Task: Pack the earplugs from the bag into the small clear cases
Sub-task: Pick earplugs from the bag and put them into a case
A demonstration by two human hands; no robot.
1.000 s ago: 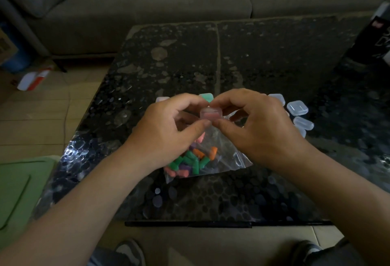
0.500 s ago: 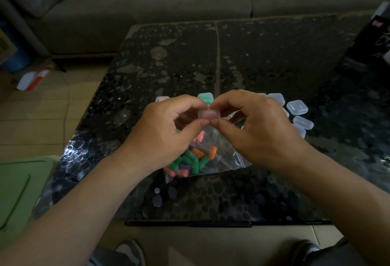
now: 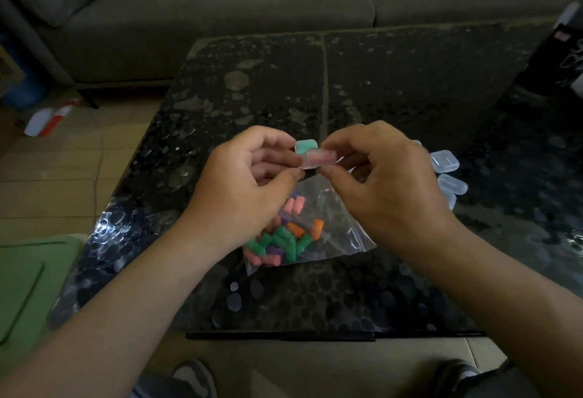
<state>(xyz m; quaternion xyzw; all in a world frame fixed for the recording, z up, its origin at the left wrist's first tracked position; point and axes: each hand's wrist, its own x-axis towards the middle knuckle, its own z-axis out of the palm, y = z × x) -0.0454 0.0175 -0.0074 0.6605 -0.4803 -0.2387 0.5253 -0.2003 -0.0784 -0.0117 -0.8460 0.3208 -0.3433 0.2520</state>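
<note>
Both hands are pinching one small clear plastic case (image 3: pixel 330 154) holding pink earplugs (image 3: pixel 315 159) above the dark speckled glass surface (image 3: pixel 394 82): the left hand (image 3: pixel 249 183) has its grip clamping the case's left end, the right hand (image 3: pixel 385 183) its right end. This is looking like the closing step, though the latch is not showing. The clear zip bag (image 3: pixel 340 217) of coloured foam earplugs (image 3: pixel 284 239) is lying beneath, toward the near edge. The next move is calling for a firm squeeze, then a reach for the empty clear cases (image 3: pixel 444 161) lying toward the right edge.

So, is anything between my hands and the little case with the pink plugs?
Nothing visible. The left hand and right hand both pinch the case by its ends, above the bag.
</note>
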